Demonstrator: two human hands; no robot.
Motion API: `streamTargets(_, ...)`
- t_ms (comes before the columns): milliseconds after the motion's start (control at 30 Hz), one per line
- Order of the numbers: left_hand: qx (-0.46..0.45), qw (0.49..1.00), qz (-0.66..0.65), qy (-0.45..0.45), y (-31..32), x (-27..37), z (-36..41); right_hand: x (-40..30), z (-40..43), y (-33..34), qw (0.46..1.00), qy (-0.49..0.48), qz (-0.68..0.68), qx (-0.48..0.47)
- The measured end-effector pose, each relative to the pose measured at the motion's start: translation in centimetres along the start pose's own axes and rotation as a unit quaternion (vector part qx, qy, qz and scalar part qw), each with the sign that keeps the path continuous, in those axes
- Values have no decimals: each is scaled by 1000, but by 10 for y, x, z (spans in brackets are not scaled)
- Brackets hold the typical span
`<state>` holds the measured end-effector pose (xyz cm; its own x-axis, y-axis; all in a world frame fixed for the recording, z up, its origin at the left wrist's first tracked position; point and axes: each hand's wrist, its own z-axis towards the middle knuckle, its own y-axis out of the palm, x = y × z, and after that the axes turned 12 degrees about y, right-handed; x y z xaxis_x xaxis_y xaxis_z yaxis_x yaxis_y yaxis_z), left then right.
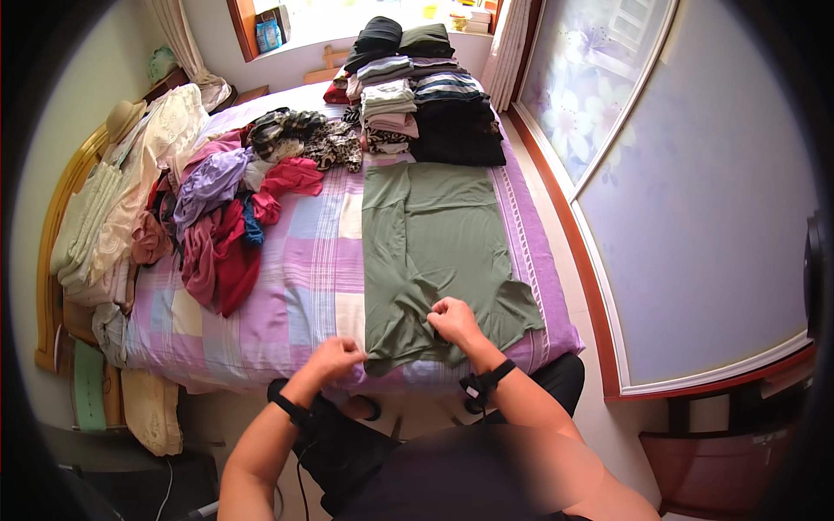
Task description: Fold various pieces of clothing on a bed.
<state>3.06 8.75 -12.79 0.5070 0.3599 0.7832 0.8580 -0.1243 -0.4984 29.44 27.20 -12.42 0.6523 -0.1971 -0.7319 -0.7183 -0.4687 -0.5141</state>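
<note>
A green garment [456,234] lies spread on the bed, its upper part fairly flat and its near part bunched in folds. My right hand [453,319] pinches a fold of it near the middle of the lower part. At the garment's lower left corner is my left hand [339,357], fingers bent and thumb at the fabric's edge; whether it grips the cloth cannot be told. Both wrists wear black bands.
Stacks of folded clothes [456,130] stand beyond the garment. A loose heap of clothes [221,195] lies to the left on the checked bedspread [306,260]. Folded bedding [91,221] rests by the wooden headboard [55,260]. Sliding wardrobe doors [704,228] are at the right.
</note>
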Motion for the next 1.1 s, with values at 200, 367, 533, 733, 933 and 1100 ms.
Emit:
streamTargets(200,221,945,119,211,-81,101,138,-21,-29,-6,996,-6,-91,7)
streamTargets(367,233,939,81,241,-95,158,280,-9,-37,1,970,-216,-77,80)
streamTargets(533,280,921,246,118,-100,170,380,-4,-38,-2,980,-199,-5,-13)
streamTargets(733,155,966,201,57,-137,157,441,-4,-33,-1,972,-222,49,-59)
streamTargets(933,182,981,0,68,-173,164,448,-2,-32,0,966,-233,91,-66)
streamTargets(1100,162,981,-73,77,-164,150,443,1,-46,1,979,-198,43,5)
